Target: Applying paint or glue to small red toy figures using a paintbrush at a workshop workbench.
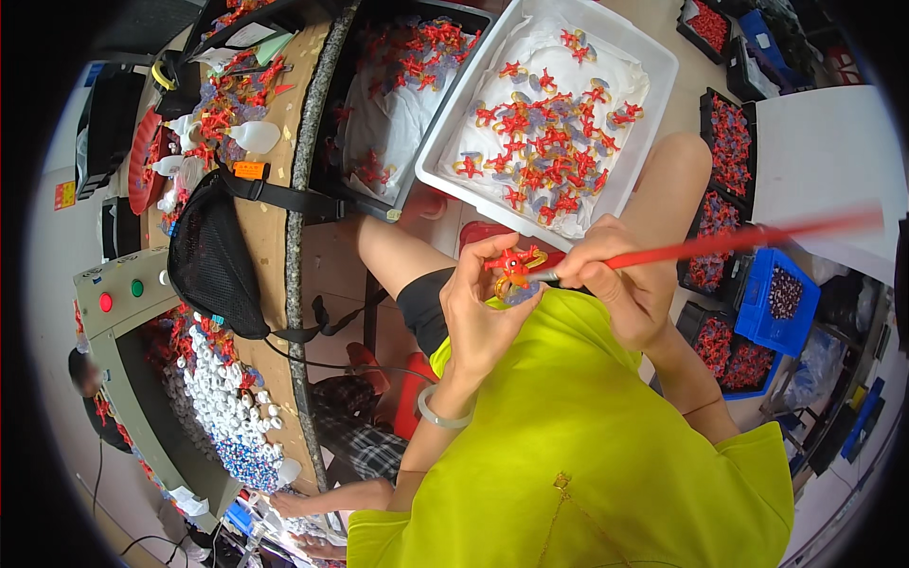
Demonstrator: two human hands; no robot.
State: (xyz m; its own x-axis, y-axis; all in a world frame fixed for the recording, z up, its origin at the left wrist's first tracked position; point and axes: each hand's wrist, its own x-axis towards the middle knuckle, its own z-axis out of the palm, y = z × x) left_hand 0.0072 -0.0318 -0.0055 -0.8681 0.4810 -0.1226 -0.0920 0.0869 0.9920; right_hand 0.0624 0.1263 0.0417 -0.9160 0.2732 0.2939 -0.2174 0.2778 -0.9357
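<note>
My left hand (pixel 471 317) pinches a small red toy figurine (pixel 512 261) with yellow parts and a clear purplish base, held up in front of my chest. In my right hand (pixel 627 293) is a slim paintbrush (pixel 729 246) with a red handle, gripped like a pen near its metal end. Its tip points left and meets the figurine's lower side; whether the bristles touch it is too small to tell. Just beyond my hands, a white tray (pixel 668 90) lined with white sheeting carries many similar figurines (pixel 544 142).
Left of the white tray is a black tray (pixel 402 204) with more figurines. The workbench (pixel 275 222) along the left bears a black mesh bag (pixel 213 256), a white squeeze bottle (pixel 254 137) and a heap of white pieces (pixel 222 383). Crates (pixel 729 142) of red parts and a blue bin (pixel 778 293) stand at right.
</note>
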